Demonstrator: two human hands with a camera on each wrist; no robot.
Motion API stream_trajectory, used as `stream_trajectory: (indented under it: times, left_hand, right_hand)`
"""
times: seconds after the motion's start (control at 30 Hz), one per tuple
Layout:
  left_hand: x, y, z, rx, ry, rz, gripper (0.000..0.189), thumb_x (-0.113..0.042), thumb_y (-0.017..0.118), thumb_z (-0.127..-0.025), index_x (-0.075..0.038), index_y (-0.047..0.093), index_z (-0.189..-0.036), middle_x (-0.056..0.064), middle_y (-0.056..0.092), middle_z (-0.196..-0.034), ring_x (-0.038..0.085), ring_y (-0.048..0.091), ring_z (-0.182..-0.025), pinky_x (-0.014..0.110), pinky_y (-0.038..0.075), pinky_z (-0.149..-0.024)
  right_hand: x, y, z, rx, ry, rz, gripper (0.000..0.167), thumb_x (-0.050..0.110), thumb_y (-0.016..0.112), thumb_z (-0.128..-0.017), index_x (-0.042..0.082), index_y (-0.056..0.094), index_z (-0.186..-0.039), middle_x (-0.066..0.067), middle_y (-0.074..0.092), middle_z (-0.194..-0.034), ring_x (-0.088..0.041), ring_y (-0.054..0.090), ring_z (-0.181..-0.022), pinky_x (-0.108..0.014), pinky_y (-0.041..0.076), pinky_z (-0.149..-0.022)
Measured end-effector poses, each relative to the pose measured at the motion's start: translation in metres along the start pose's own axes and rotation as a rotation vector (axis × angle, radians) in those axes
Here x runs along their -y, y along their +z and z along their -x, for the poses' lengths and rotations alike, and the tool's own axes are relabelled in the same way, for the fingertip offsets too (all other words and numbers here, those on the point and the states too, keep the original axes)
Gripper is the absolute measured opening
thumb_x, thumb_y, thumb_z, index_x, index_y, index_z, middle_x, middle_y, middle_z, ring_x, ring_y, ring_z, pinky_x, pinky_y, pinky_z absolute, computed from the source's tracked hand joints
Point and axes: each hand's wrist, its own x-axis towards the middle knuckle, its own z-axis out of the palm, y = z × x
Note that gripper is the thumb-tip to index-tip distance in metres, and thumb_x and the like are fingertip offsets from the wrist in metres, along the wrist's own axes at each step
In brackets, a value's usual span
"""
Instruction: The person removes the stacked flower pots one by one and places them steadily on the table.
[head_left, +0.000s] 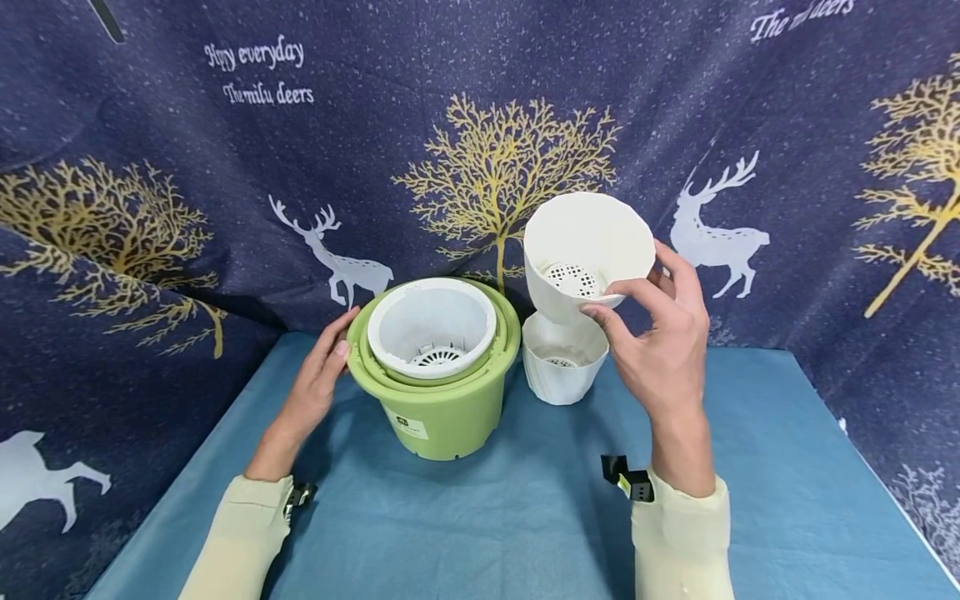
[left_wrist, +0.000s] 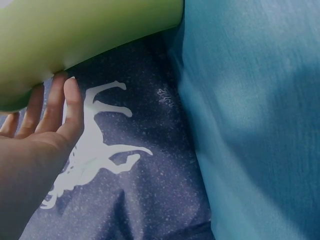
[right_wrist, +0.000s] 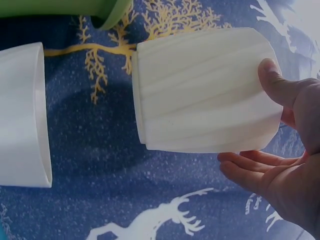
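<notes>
My right hand (head_left: 663, 325) pinches the rim of a white ribbed flower pot (head_left: 588, 237), thumb outside and fingers around its side. That pot is tilted, its mouth toward me and its perforated bottom showing. Below it a smaller white pot (head_left: 564, 379) stands upright on the table; in the right wrist view the two are apart. To the left, a green pot (head_left: 450, 417) bears a label, with another green rim and a white-grey pot (head_left: 433, 325) nested inside. My left hand (head_left: 318, 375) touches the green pot's left side, its fingertips at the wall and rim.
A blue cloth covers the table (head_left: 480, 533). Behind it hangs a dark blue curtain (head_left: 360, 142) printed with deer, golden trees and lettering. The green pot stands close to the smaller white pot, near the table's back edge.
</notes>
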Motion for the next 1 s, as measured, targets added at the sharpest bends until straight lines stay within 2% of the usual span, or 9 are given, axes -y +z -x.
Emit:
stream_trajectory:
  times: [0.33, 0.57, 1.0]
  left_hand:
    - [0.001, 0.0, 0.0, -0.004, -0.003, -0.012, 0.051, -0.019, 0.031, -0.118, -0.012, 0.03, -0.168, 0.019, 0.036, -0.166, 0.008, 0.053, -0.132, 0.018, 0.05, -0.095]
    - [0.0, 0.0, 0.0, -0.013, -0.005, -0.013, 0.05, -0.018, 0.032, -0.118, -0.011, 0.032, -0.168, 0.019, 0.036, -0.166, 0.007, 0.054, -0.13, 0.019, 0.05, -0.095]
    - [0.001, 0.0, 0.0, -0.014, -0.005, -0.013, 0.05, -0.019, 0.032, -0.118, -0.011, 0.032, -0.168, 0.017, 0.039, -0.164, 0.008, 0.055, -0.127, 0.018, 0.051, -0.091]
  right_hand:
    - [-0.009, -0.01, 0.0, -0.04, 0.031, 0.051, 0.023, 0.011, 0.097, -0.076, 0.001, 0.08, -0.087, -0.024, 0.053, -0.149, -0.046, 0.068, -0.115, -0.052, 0.049, -0.107]
    - [-0.013, -0.016, -0.001, -0.042, 0.045, 0.077, 0.022, 0.011, 0.098, -0.076, 0.001, 0.081, -0.087, -0.023, 0.055, -0.148, -0.046, 0.068, -0.114, -0.049, 0.05, -0.106]
    - [-0.023, -0.032, 0.0, -0.033, 0.089, 0.173, 0.024, 0.011, 0.099, -0.075, -0.001, 0.082, -0.087, -0.025, 0.057, -0.145, -0.045, 0.068, -0.115, -0.05, 0.048, -0.105]
